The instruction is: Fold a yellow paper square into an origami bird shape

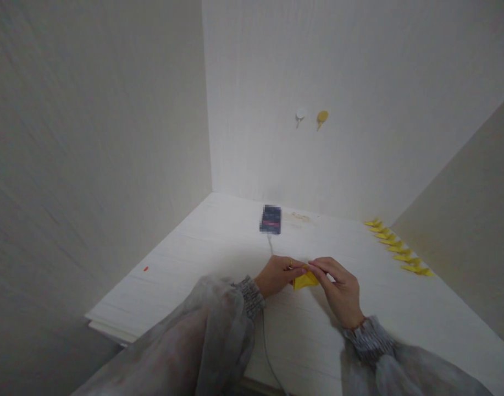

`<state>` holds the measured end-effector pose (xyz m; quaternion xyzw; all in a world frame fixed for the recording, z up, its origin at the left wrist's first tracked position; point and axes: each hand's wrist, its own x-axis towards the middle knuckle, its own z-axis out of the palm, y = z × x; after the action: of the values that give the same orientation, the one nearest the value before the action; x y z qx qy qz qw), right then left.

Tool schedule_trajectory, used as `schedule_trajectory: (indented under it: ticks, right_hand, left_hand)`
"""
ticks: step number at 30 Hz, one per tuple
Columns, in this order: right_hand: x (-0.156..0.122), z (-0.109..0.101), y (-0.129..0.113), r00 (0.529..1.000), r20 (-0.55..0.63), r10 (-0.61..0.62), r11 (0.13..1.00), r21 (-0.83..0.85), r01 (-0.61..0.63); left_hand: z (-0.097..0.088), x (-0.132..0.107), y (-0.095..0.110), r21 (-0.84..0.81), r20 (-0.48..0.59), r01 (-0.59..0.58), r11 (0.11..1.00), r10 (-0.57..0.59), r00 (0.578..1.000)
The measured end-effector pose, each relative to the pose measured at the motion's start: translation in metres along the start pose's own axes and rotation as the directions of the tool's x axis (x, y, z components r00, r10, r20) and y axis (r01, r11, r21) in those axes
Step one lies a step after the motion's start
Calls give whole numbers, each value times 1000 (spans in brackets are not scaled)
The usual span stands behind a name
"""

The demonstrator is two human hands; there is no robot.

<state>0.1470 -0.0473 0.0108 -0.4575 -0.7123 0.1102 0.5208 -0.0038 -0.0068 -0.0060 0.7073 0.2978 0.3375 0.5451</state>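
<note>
Pinching paper (305, 281) between left hand (277, 275) and right hand (341, 290), each grip clamping one end, long axis running crosswise, hovering low over bench (219, 258).

Loose, sheer grey sleeves w/ a faint sheen, puffy thru the forearms. L sleeve (210, 330) & R sleeve (404, 366) each end in a tight gathered cuff (252, 296), darker grey, ribbed-looking. Small ring (290, 262) on a finger of the L hand (278, 273).
</note>
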Motion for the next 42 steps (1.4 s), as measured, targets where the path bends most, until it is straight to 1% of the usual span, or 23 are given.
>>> schedule_trajectory:
  ticks: [3, 8, 14, 17, 23, 28, 30, 32, 34, 38, 40, 42]
  right_hand:
    - [-1, 1, 2, 1000, -11, 22, 999, 27, -22]
    - [-1, 1, 1, 999, -27, 44, 998, 38, -43]
    - [2, 3, 1, 1000, 11, -15, 999, -32, 15]
    - [3, 3, 5, 999, 31, -41, 998, -38, 42]
    - [2, 3, 8, 998, 54, -42, 999, -10, 42]
    - [1, 2, 5, 1000, 8, -18, 1000, -4, 18]
    - [1, 2, 4, 1000, -14, -8, 1000, -6, 8]
    - [2, 2, 3, 1000, -19, -5, 1000, -5, 4]
    - [2, 2, 3, 1000, -5, -14, 1000, 0, 14]
    - [1, 4, 5, 995, 86, -45, 999, -3, 46]
    - [0, 5, 8, 990, 124, -62, 998, -13, 64]
    - [-1, 6, 12, 987, 132, -94, 995, -24, 98]
  left_hand:
    - [1, 0, 1, 3, -10, 16, 1000, -16, 1000]
    - [1, 0, 2, -6, 4, 5, 1000, -5, 1000]
    - [1, -1, 7, 80, -55, -17, 997, 21, 998]
    - [1, 0, 6, 85, -68, -15, 996, 21, 997]
    - [2, 1, -1, -7, -46, -16, 1000, 15, 999]
    - [4, 2, 2, -121, -86, 82, 989, -93, 992]
    - [4, 2, 5, -157, -86, 104, 982, -118, 989]
    - [4, 1, 6, -154, -66, 85, 984, -96, 993]
    - [4, 1, 5, -125, -51, 39, 991, -46, 998]
    - [3, 2, 2, -115, -32, -63, 991, 60, 998]
    - [3, 2, 1, -111, -34, -80, 991, 77, 996]
    - [3, 2, 1, -87, -45, -65, 994, 61, 997]
